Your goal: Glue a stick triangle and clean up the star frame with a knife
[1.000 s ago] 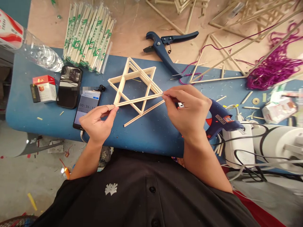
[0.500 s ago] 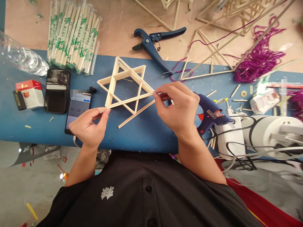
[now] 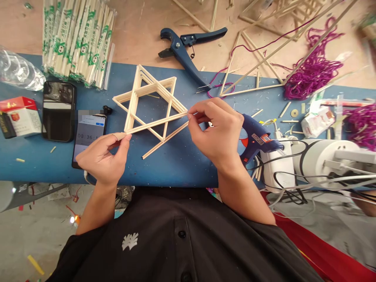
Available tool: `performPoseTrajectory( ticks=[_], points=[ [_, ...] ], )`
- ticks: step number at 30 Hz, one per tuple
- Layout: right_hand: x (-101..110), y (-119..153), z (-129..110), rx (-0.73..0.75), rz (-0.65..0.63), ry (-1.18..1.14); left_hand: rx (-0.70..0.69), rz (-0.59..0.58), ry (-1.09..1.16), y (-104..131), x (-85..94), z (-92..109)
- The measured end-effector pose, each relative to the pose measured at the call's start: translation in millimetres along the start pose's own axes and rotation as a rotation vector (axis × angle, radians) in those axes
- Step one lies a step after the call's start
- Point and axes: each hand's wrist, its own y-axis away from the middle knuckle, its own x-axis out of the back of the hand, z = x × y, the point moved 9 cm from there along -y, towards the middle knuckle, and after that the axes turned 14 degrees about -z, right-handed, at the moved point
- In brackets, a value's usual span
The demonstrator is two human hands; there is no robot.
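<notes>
blue mat (image 3: 176, 168) spans middle of frame, wooden board (image 3: 138, 43) across top. star-shaped stick frame (image 3: 133, 103) sits left of centre. our left hand (image 3: 102, 156) pinches its lower-left corner; our right hand (image 3: 216, 131) pinches its right corner. both grips narrow, thumb against fingertips. good handling, we judge: press both corners evenly, line front edge (image 3: 157, 122) over layers beneath, avoid sideways twist. loose sticks (image 3: 155, 147) lie just below, right end hidden by our right hand.
</notes>
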Motion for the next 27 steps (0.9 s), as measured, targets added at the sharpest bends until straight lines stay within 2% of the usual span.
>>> performPoseTrajectory(
  ticks=[7,13,27],
  points=[
    [4.1,-0.2,-1.8,0.031,0.045,-0.052,-0.01,-0.001,0.012,-0.2,0.1,-0.1],
    [2.9,-1.8,4.5,-0.035,0.03,-0.129,-0.026,0.001,0.033,-2.5,1.5,4.9],
    [-0.2,-5.2,7.3,-0.056,0.024,-0.229,-0.111,0.027,0.014,-3.8,3.7,15.9]
  ],
)
